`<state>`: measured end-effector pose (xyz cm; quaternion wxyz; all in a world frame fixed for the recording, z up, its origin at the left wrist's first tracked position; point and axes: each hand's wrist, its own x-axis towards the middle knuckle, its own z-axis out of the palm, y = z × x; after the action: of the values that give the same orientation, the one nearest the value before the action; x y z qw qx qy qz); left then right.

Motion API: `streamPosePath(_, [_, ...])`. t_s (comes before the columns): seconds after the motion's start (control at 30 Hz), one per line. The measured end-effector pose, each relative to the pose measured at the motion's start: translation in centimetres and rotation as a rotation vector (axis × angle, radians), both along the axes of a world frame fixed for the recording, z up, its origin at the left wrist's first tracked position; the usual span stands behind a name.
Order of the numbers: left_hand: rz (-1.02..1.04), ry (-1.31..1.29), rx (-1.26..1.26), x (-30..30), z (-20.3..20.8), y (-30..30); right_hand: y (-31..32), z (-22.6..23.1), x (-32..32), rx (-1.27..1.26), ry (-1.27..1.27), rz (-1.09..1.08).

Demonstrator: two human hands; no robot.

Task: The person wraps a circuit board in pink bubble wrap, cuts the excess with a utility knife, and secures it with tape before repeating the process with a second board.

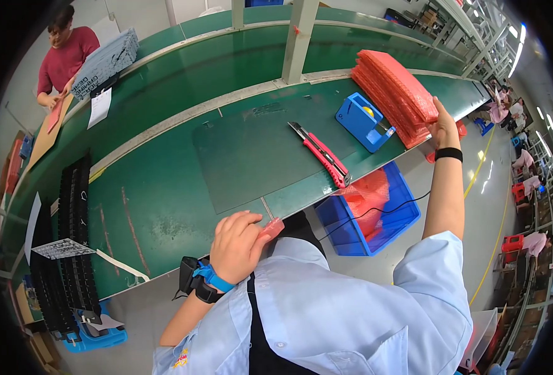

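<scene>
Hands: right grip [443, 128] clasps one pink bag stack [394, 94]; left grip [238, 245] clasps one pink bag [273, 229].

Green workbench [164, 187], grey factory floor [476, 206]

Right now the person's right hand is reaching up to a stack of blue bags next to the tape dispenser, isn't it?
Not quite: the stack of bags is red-pink, not blue, as the head view shows. The right hand does touch it, beside the blue tape dispenser.
</scene>
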<state>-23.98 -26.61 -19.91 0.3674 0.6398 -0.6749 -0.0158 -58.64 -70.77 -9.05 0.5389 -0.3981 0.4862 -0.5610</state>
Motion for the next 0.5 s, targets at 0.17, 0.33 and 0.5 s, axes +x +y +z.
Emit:
streamPosePath(0.17, [-0.007, 0.029, -0.019, 0.0, 0.3, 0.1, 3.2, -1.5, -2.6, -0.38, 0.795, -0.279])
streamPosePath(0.33, [-0.061, 0.271, 0.129, 0.8, 0.5, 0.6, 24.7, -1.7, 7.9, -0.546, 0.552, 0.752])
streamPosePath(0.5, [-0.24, 1.283, 0.327, 0.0, 2.8, 2.7, 33.3, -7.1, 16.8, -0.806, 0.575, 1.204])
